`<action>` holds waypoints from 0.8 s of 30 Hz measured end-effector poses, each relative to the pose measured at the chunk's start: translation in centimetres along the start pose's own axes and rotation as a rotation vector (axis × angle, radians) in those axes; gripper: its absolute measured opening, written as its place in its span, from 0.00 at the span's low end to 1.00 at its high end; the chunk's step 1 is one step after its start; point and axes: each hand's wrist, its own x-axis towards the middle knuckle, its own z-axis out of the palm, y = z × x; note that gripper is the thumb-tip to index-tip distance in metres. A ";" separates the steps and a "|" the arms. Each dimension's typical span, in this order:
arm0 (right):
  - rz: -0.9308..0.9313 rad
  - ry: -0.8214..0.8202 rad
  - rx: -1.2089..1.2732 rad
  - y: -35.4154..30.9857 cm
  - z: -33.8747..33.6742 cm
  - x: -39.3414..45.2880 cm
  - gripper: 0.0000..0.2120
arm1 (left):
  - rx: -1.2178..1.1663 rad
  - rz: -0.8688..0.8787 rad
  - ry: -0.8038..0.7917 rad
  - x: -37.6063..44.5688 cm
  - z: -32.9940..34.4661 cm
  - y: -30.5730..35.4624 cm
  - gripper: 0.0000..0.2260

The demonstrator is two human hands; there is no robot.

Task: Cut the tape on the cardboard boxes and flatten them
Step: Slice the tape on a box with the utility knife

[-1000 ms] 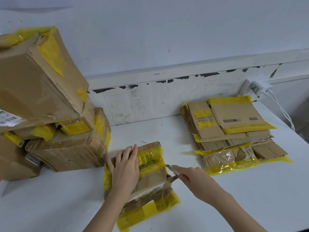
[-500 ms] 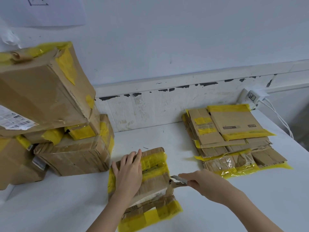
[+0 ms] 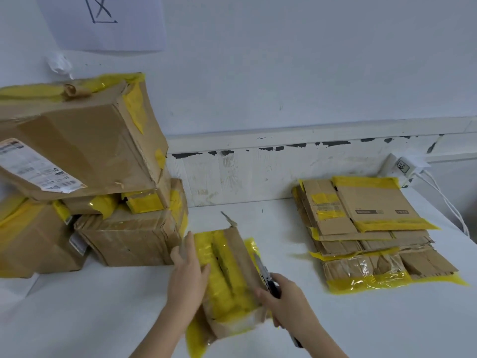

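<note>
Cutting the tape on 1 small box. We see the box (image 3: 229, 277) lying on the white bench (image 3: 361, 326), near its front edge, wrapped in yellow tape (image 3: 222, 293) with a dark slit running along its top face. Our left hand (image 3: 187, 277) lies against the box's left side, fingers fairly straight and the thumb resting on the tape, steadying it and not gripping it. Our right hand (image 3: 286, 298) is curled round a knife (image 3: 267, 277), which lies along the box's right edge with its tip pointing away from us; the blade itself is too small to make out.

To do this step well, we judge that:
- the left hand should press down firmly and stay on the far side of the box from the blade;
- the cut should follow the seam at shallow depth, parting tape and not cardboard;
- the stroke should run away from the body and from the holding fingers;
- loose tape at the near end may snag, so we should check that every seam is free before pressing the box flat.

Uncut boxes (image 3: 85, 177) are stacked at left; the flattened pile (image 3: 371, 228), at right by the wall, is where this box likely goes.
</note>
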 end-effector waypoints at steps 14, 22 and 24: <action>-0.224 -0.191 -0.166 -1.0 -2.9 8.3 0.09 | 0.469 0.186 -0.092 -5.6 -0.1 1.5 0.24; -0.294 -0.261 -0.298 -3.3 -3.5 11.7 0.09 | 0.279 0.387 -0.070 -1.0 0.3 1.3 0.25; -0.243 -0.138 -0.163 -2.9 -3.1 11.2 0.09 | 0.300 0.387 -0.045 -1.1 1.6 1.0 0.25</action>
